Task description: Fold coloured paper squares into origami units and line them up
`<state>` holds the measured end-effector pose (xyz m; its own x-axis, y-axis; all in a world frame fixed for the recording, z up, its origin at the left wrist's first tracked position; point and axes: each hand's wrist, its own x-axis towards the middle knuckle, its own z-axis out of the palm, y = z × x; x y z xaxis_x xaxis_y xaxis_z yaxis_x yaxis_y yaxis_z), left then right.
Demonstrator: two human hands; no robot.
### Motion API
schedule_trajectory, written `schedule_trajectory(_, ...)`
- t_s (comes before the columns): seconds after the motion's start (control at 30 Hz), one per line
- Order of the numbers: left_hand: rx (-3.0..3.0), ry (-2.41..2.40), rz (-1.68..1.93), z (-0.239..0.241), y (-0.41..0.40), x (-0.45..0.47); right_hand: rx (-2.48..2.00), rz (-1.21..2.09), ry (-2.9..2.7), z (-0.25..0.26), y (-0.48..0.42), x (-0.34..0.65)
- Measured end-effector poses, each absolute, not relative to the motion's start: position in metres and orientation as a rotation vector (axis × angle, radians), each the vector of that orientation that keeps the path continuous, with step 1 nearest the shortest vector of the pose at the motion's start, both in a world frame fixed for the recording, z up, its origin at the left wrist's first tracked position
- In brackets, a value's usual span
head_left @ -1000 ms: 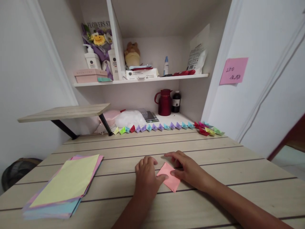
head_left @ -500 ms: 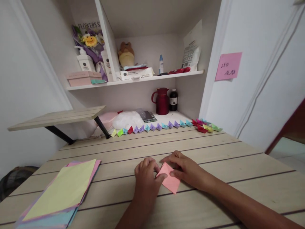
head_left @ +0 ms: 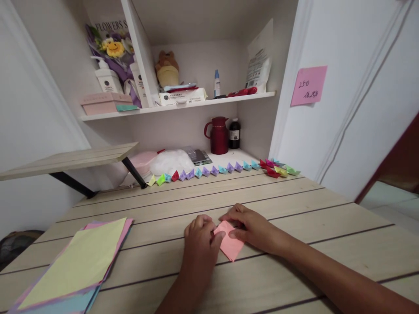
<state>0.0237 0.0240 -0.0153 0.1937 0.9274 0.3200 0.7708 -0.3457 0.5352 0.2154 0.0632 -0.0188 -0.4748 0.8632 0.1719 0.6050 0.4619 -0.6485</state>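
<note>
A small folded square of pink paper (head_left: 231, 248) lies cornerwise on the wooden tabletop, one corner toward me. My left hand (head_left: 200, 237) grips its left corner, thumb on top and fingers curled at the edge. From the right, my right hand (head_left: 250, 226) holds the upper right side, its thumb pressed on the paper and its fingers bent round the far edge. The fingertips under and behind the paper are hidden.
A stack of coloured paper sheets (head_left: 78, 257), yellow on top, lies at the left. Several small folded paper boats (head_left: 206, 172) line the back edge, more clustered at right. Behind stand a red jug (head_left: 219, 136) and a dark bottle (head_left: 235, 134). A raised wooden shelf (head_left: 75, 159) stands back left.
The whole view has shifted slightly, so most things sit a little further left and higher. Both hands keep hold of the pink paper, with barely any movement of the fingers.
</note>
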Motion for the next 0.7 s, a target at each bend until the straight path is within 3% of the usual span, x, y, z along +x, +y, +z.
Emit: schedule_trajectory(0.7,2.198,1.784,0.88,-0.0159,0.0206,0.0321,-1.205,0.688,-2.312,-0.013,0.0622,0.2159)
